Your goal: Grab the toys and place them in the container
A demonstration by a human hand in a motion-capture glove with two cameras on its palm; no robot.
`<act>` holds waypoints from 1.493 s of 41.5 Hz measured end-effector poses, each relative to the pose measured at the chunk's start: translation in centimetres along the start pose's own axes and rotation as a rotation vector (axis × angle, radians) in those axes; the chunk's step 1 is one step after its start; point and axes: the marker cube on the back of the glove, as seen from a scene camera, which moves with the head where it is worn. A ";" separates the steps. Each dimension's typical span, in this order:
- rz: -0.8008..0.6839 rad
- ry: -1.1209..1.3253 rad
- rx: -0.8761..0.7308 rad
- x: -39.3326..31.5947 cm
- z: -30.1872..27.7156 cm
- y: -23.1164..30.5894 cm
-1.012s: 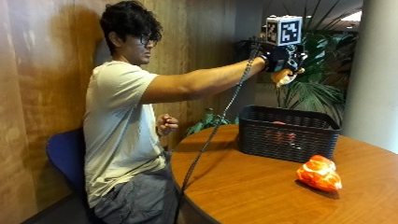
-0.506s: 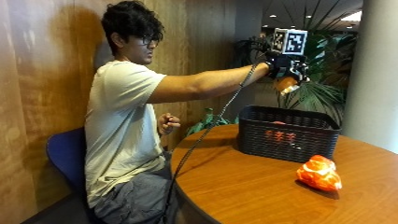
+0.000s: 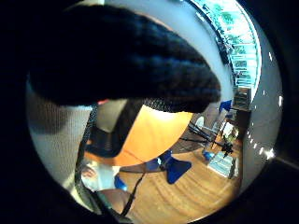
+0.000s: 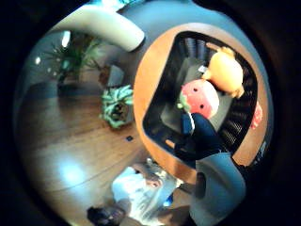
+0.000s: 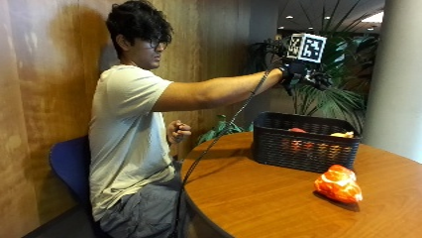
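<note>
Fingers: we see the gloved fingers (image 5: 321, 79) extended and relaxed, nothing between them — one black fingertip (image 3: 126, 60) fills much of the little-finger-side palm view.
Right hand (image 5: 304, 77): held out at arm's length, high above the container, touching nothing.
Container (image 5: 306, 144): a black slatted basket standing on the round wooden table (image 5: 264, 198), directly beneath the hand.
Toys inside: from the thumb-side palm view we count two in the basket — a red strawberry plush (image 4: 201, 98) and a yellow-orange plush (image 4: 226, 70), touching each other. From the outside view only their tops show above the rim.
Toy outside: an orange-red toy (image 5: 338, 183) lies on the table just beside the basket, apart from it, on the near side.
Other hand (image 5: 178, 132): bare, curled, held near the chest.
Person: seated on a blue chair (image 5: 66, 163) at the table's edge.
</note>
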 end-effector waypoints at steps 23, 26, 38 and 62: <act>-0.049 -0.046 0.023 0.9 0.6 2.4; -0.041 -0.058 0.020 1.1 0.8 2.7; -0.030 -0.028 -0.034 3.5 2.9 7.8; 0.003 -0.098 0.062 9.2 10.8 24.7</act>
